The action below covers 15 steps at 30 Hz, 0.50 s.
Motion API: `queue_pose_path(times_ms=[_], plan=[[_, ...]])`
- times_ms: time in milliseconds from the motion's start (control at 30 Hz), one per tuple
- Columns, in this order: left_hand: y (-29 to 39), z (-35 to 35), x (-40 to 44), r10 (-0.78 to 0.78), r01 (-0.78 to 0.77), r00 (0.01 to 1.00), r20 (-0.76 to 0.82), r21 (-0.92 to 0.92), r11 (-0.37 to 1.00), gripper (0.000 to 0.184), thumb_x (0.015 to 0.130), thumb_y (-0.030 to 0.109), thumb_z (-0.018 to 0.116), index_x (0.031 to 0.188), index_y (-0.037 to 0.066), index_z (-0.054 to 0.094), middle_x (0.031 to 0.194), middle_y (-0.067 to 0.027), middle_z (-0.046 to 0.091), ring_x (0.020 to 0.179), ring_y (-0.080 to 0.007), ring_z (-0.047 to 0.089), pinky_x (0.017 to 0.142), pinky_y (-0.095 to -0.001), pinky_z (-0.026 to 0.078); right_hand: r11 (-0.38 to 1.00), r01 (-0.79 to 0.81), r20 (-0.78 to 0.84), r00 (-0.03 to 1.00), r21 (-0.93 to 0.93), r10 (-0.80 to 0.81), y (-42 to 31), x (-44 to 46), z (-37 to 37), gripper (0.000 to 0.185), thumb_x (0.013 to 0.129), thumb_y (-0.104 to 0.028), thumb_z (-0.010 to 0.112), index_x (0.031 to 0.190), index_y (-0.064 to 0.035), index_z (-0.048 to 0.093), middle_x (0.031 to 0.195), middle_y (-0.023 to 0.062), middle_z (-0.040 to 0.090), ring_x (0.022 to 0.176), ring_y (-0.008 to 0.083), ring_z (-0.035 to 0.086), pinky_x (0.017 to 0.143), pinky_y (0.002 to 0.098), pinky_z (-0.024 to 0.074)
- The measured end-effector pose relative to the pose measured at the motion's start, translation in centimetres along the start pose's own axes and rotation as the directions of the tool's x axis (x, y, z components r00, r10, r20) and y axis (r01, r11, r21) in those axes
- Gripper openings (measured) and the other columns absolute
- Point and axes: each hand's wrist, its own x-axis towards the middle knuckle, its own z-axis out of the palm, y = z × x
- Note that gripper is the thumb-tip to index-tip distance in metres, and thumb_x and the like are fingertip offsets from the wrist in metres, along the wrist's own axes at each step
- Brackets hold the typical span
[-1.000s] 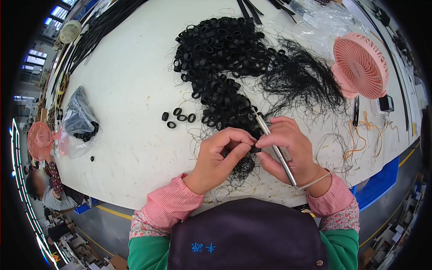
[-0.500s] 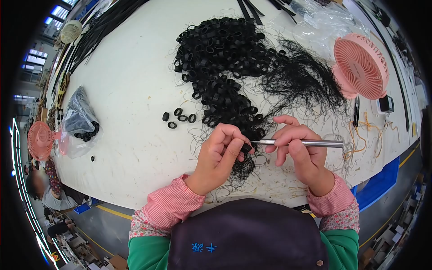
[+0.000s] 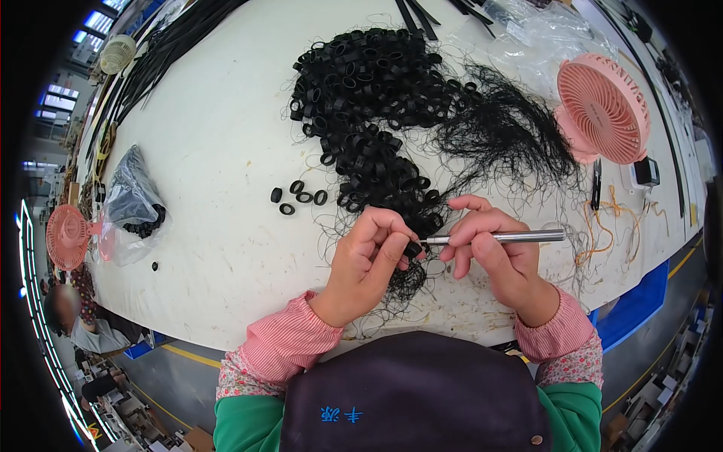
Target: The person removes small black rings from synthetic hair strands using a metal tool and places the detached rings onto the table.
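Note:
My left hand (image 3: 367,255) is closed, with a small black ring (image 3: 412,249) pinched between thumb and fingers. In my right hand (image 3: 497,252) is a slim silver pen-shaped tool (image 3: 533,236), its thin tip pointing left at the ring. Whether the tip has gone into the ring is too small to tell. Just beyond my hands lies a large pile of black rings (image 3: 369,83), with loose black threads among them. Several separate rings (image 3: 303,197) lie left of the pile.
Tangled black thread (image 3: 512,128) spreads right of the pile. A pink fan (image 3: 602,109) stands at the right, near orange string (image 3: 602,226). A plastic bag of black rings (image 3: 135,200) sits at the left beside another pink fan (image 3: 66,237). A person (image 3: 94,324) is at the far left.
My right hand and the silver tool have moved slightly left, bringing the tip closer to the ring. My left hand stays almost still, holding the same ring.

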Motion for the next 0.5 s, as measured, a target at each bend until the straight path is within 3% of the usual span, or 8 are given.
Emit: queue_pose_path(times_ms=[167, 267, 333, 367, 433, 500], plan=[[-0.1, -0.1, 0.1, 0.001, 0.000, 1.000, -0.013, 0.006, 1.000, 0.009, 0.100, 0.007, 0.047, 0.107, 0.003, 0.046, 0.094, -0.0060, 0.062, 0.079, -0.0064, 0.060, 0.065, -0.0192, 0.048, 1.000, 0.015, -0.011, 1.000, 0.006, -0.015, 0.2, -0.1, -0.1, 0.019, 0.098, -0.018, 0.049, 0.099, -0.0032, 0.061, 0.063, 0.0006, 0.062, 0.068, 0.0098, 0.064, 0.104, 0.0433, 0.0325], [-0.5, 0.0, 0.1, 0.023, -0.022, 0.999, -0.035, 0.033, 0.999, 0.008, 0.099, 0.007, 0.048, 0.106, 0.003, 0.047, 0.090, -0.0050, 0.063, 0.074, -0.0057, 0.059, 0.063, -0.0191, 0.048, 0.995, 0.084, -0.020, 0.996, -0.047, -0.085, 0.5, -0.1, -0.1, 0.014, 0.094, -0.017, 0.058, 0.100, -0.0045, 0.061, 0.067, 0.0011, 0.063, 0.068, 0.0112, 0.063, 0.100, 0.0418, 0.0361], [-0.8, 0.1, 0.0, 0.048, -0.045, 0.998, -0.044, 0.061, 0.997, 0.008, 0.099, 0.007, 0.048, 0.105, 0.002, 0.048, 0.088, -0.0046, 0.063, 0.070, -0.0054, 0.058, 0.062, -0.0193, 0.048, 0.940, 0.157, -0.016, 0.985, -0.302, -0.170, 0.6, 0.2, 0.5, 0.021, 0.083, -0.013, 0.071, 0.100, -0.0076, 0.061, 0.072, 0.0009, 0.064, 0.069, 0.0144, 0.062, 0.092, 0.0378, 0.0408], [-0.9, 0.1, -0.1, 0.085, -0.081, 0.996, -0.029, 0.105, 0.991, 0.007, 0.098, 0.006, 0.049, 0.105, 0.002, 0.049, 0.086, -0.0046, 0.064, 0.068, -0.0057, 0.057, 0.061, -0.0196, 0.047, 0.940, 0.158, -0.016, 0.985, -0.303, -0.170, 0.6, 0.5, 0.8, 0.021, 0.083, -0.013, 0.071, 0.100, -0.0076, 0.061, 0.072, 0.0009, 0.064, 0.069, 0.0144, 0.062, 0.092, 0.0378, 0.0408], [-0.9, 0.2, -0.2, 0.121, -0.118, 0.993, -0.010, 0.147, 0.982, 0.007, 0.098, 0.005, 0.050, 0.104, 0.002, 0.050, 0.084, -0.0047, 0.064, 0.066, -0.0059, 0.057, 0.060, -0.0200, 0.047, 0.811, 0.209, 0.071, 0.977, -0.546, -0.203, 0.4, 0.8, 1.1, 0.033, 0.072, -0.008, 0.077, 0.101, -0.0107, 0.061, 0.080, 0.0005, 0.064, 0.070, 0.0180, 0.060, 0.083, 0.0352, 0.0423], [-0.6, 0.2, -0.3, 0.138, -0.135, 0.990, 0.005, 0.232, 0.963, 0.009, 0.097, 0.004, 0.051, 0.105, 0.001, 0.050, 0.087, -0.0073, 0.065, 0.066, -0.0084, 0.059, 0.061, -0.0210, 0.048, 0.796, 0.216, 0.083, 0.975, -0.565, -0.206, 0.5, 0.7, 1.2, 0.035, 0.071, -0.007, 0.076, 0.102, -0.0120, 0.061, 0.083, -0.0002, 0.063, 0.072, 0.0197, 0.060, 0.079, 0.0353, 0.0416]])
